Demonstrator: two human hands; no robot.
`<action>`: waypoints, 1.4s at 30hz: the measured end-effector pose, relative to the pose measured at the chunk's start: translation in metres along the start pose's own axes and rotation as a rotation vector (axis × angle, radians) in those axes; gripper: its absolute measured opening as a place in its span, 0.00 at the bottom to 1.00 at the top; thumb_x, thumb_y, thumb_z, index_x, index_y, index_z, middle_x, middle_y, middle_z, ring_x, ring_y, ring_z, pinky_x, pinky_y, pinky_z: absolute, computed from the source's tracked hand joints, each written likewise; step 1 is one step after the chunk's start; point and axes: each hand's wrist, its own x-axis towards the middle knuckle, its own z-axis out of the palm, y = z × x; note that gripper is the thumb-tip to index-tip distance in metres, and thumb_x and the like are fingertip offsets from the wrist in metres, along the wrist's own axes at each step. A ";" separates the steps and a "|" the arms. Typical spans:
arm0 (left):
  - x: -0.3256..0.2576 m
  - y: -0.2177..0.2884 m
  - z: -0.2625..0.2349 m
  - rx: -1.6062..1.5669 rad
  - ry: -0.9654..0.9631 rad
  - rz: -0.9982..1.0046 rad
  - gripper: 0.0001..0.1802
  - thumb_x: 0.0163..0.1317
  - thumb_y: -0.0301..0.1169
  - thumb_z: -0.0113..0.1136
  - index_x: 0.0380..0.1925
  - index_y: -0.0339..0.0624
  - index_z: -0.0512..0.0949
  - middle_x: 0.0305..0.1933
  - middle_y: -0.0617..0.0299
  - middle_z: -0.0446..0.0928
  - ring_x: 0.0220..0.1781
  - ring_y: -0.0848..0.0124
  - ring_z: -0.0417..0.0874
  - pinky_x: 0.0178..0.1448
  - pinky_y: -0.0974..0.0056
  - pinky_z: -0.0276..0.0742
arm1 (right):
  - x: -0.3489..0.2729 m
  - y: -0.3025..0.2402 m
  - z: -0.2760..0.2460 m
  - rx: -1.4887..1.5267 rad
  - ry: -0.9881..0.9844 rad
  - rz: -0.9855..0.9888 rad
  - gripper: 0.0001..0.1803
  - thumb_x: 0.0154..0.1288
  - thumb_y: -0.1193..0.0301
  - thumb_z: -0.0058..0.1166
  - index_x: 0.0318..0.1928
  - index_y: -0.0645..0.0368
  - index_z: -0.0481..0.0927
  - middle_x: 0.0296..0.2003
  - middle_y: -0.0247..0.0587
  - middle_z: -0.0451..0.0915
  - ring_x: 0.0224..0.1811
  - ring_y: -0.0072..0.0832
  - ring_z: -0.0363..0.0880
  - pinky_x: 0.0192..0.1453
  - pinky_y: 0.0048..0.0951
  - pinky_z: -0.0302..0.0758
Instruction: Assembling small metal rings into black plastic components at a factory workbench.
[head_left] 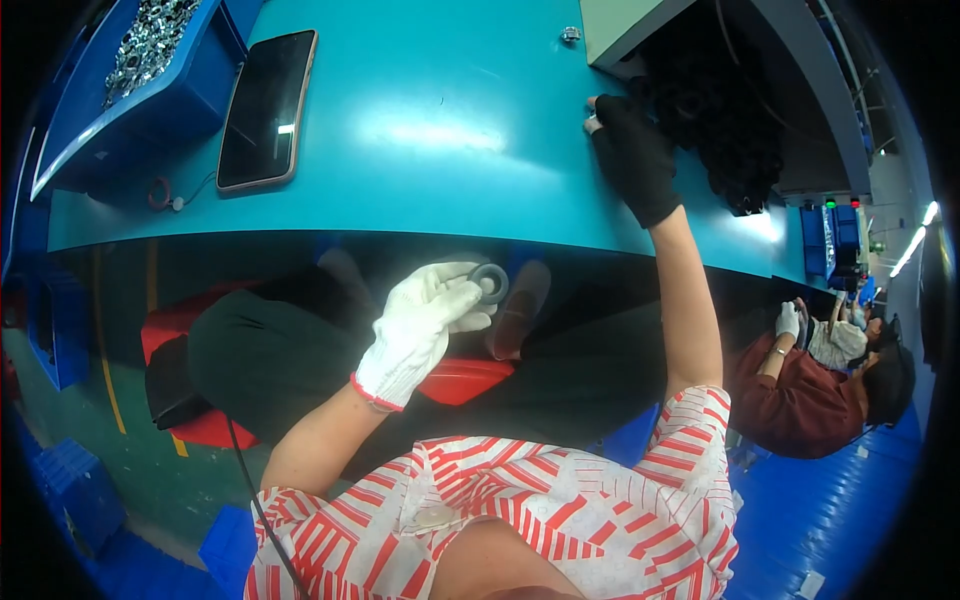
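Observation:
My left hand [428,318], in a white knit glove with a red cuff edge, pinches a dark rubber-like ring [489,285] above my lap, in front of the table edge. My right hand [636,160] wears a black glove with bare fingertips and rests over the turquoise table. Its fingers are curled together, with a small pale or shiny spot at the tips that I cannot make out. Just to its right lies a heap of black pieces [738,150], under a light-coloured housing. A small shiny metal part [571,35] sits on the table beyond the right fingertips.
On the turquoise table [430,190] a dark phone [267,110] lies at the left. Behind it stands a blue bin [180,125] with many small metal parts [150,45]. A pinkish ring on a cord [160,193] lies near the edge. Another person [815,390] sits at the right.

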 end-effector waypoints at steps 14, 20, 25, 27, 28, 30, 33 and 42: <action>-0.002 -0.002 0.001 0.075 -0.009 0.079 0.23 0.60 0.24 0.57 0.53 0.23 0.66 0.47 0.47 0.76 0.46 0.64 0.82 0.51 0.63 0.81 | -0.104 -0.122 -0.029 0.795 -0.270 0.084 0.18 0.49 0.77 0.65 0.43 0.57 0.78 0.39 0.41 0.78 0.35 0.33 0.80 0.36 0.27 0.75; -0.001 -0.004 0.003 0.232 0.042 0.094 0.23 0.59 0.23 0.59 0.52 0.24 0.66 0.46 0.47 0.77 0.45 0.65 0.82 0.51 0.66 0.78 | -0.112 -0.117 -0.016 0.853 -0.206 0.022 0.21 0.45 0.83 0.65 0.43 0.60 0.76 0.35 0.41 0.77 0.31 0.31 0.78 0.34 0.26 0.74; 0.002 -0.016 -0.003 0.577 0.113 0.209 0.24 0.56 0.26 0.64 0.51 0.29 0.69 0.45 0.51 0.78 0.43 0.67 0.82 0.50 0.66 0.77 | -0.112 -0.126 -0.014 0.645 -0.205 -0.105 0.24 0.45 0.76 0.68 0.46 0.56 0.77 0.35 0.38 0.79 0.32 0.34 0.80 0.35 0.28 0.75; 0.002 -0.011 0.003 0.615 0.150 0.183 0.25 0.54 0.28 0.65 0.50 0.31 0.70 0.43 0.52 0.79 0.42 0.67 0.81 0.48 0.65 0.77 | -0.109 -0.129 -0.014 0.729 -0.184 -0.016 0.24 0.46 0.75 0.67 0.47 0.56 0.77 0.34 0.39 0.79 0.31 0.34 0.80 0.35 0.28 0.75; 0.002 -0.011 0.004 0.616 0.152 0.181 0.25 0.54 0.28 0.65 0.50 0.31 0.70 0.43 0.52 0.79 0.42 0.67 0.81 0.48 0.65 0.77 | -0.108 -0.129 -0.015 0.808 -0.162 0.073 0.25 0.46 0.74 0.67 0.48 0.56 0.76 0.34 0.40 0.79 0.31 0.35 0.80 0.35 0.28 0.75; 0.000 -0.009 0.006 0.693 0.161 0.230 0.25 0.53 0.28 0.66 0.50 0.30 0.70 0.41 0.51 0.79 0.41 0.67 0.81 0.47 0.66 0.77 | -0.111 -0.120 -0.008 0.757 -0.251 0.019 0.24 0.48 0.73 0.66 0.49 0.56 0.76 0.33 0.41 0.79 0.31 0.36 0.80 0.35 0.28 0.75; -0.001 -0.012 0.005 0.859 0.165 0.345 0.24 0.52 0.29 0.66 0.48 0.31 0.71 0.40 0.49 0.79 0.40 0.63 0.82 0.45 0.64 0.77 | -0.114 -0.117 -0.004 0.680 -0.318 -0.048 0.22 0.51 0.72 0.64 0.49 0.57 0.76 0.32 0.43 0.80 0.32 0.37 0.80 0.35 0.29 0.75; 0.000 -0.012 0.002 1.112 0.060 0.545 0.16 0.54 0.22 0.62 0.44 0.32 0.75 0.37 0.50 0.81 0.36 0.65 0.84 0.43 0.68 0.79 | -0.119 -0.122 0.000 0.620 -0.206 -0.076 0.15 0.52 0.73 0.62 0.41 0.58 0.76 0.32 0.43 0.80 0.32 0.37 0.81 0.34 0.32 0.76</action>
